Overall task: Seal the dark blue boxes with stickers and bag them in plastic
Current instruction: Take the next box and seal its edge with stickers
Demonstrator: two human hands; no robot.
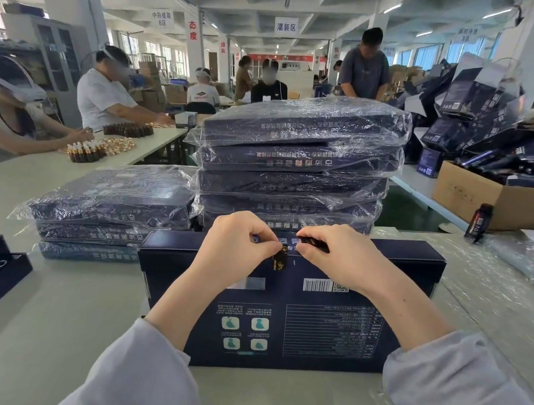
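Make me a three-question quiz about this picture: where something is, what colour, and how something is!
1. Where is the sticker?
A. At the far edge of the box.
B. On the floor.
C. On a sleeve.
2. What colour is that box?
A. Red.
B. Dark blue.
C. Yellow.
3. Is that box bagged?
A. Yes.
B. Halfway.
C. No, bare.
Answers:
1 A, the left hand pinches it there, the right hand holding a dark strip beside it.
2 B, its top is dark blue.
3 C, only the stacked boxes behind wear plastic.
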